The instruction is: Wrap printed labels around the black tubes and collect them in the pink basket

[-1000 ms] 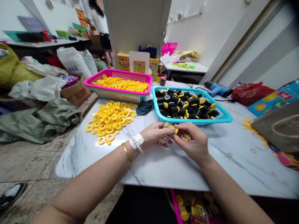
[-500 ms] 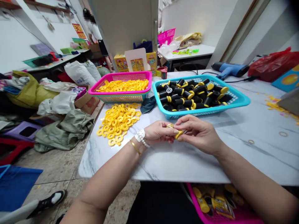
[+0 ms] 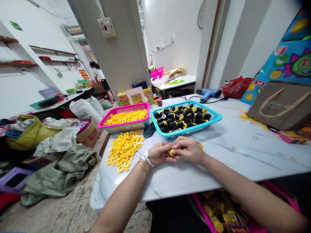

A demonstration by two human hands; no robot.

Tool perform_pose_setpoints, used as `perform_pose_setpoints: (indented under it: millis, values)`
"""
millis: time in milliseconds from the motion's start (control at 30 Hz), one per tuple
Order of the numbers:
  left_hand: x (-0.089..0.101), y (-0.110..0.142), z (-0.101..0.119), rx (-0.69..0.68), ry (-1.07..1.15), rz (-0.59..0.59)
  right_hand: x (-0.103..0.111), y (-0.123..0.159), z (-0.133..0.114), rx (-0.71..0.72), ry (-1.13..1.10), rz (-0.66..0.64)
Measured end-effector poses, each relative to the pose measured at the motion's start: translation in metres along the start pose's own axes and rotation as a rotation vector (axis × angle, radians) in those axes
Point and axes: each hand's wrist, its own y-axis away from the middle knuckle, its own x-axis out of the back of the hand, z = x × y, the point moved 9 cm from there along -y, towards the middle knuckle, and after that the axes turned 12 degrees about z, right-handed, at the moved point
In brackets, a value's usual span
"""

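My left hand (image 3: 159,153) and my right hand (image 3: 189,149) meet over the white marble table (image 3: 218,155), both pinched on one small yellow piece (image 3: 171,152) between their fingertips. Most of the piece is hidden by the fingers. Just left of my hands lies a loose pile of yellow rings (image 3: 123,149). Behind it stands a pink basket (image 3: 124,118) filled with more yellow rings. A blue basket (image 3: 186,120) of black rollers with yellow ends stands directly beyond my hands.
A blue heat gun (image 3: 208,94), a red bag (image 3: 236,87) and a brown paper bag (image 3: 282,105) stand at the right. A pink bin (image 3: 220,212) of yellow items sits under the table. Sacks and cloth cover the floor left. A person (image 3: 100,81) stands far back.
The camera has tilted up and pulled back, so the room shows more. My hands stay together on the yellow piece, with my right fingers shifted over it.
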Motion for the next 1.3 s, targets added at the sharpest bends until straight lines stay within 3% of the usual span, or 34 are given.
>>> perform_pose_setpoints:
  millis: [133,300,433,633,833,1000,1133,1300]
  values:
    - [-0.002,-0.004,-0.014,0.075,0.02,0.044,0.014,0.01,-0.014,0.083,0.132,0.115]
    - [-0.016,-0.005,-0.033,0.167,-0.081,0.084,0.026,0.031,-0.024,0.089,0.185,0.134]
    - [-0.045,0.002,-0.056,0.231,-0.17,-0.026,0.034,0.068,-0.05,0.201,0.308,0.101]
    - [-0.089,0.021,-0.107,0.512,-0.193,-0.247,0.031,0.135,-0.1,0.382,0.577,0.03]
    - [-0.104,0.022,-0.126,0.472,-0.199,-0.238,0.019,0.167,-0.117,0.414,0.726,-0.032]
    - [-0.107,0.03,-0.117,0.484,-0.215,-0.29,0.015,0.169,-0.121,0.406,0.731,-0.023]
    - [-0.096,0.033,-0.089,0.484,-0.241,-0.262,0.032,0.171,-0.121,0.262,0.669,0.064]
    - [-0.04,0.0,-0.028,0.157,-0.144,0.251,0.06,0.191,-0.102,0.017,0.596,0.119]
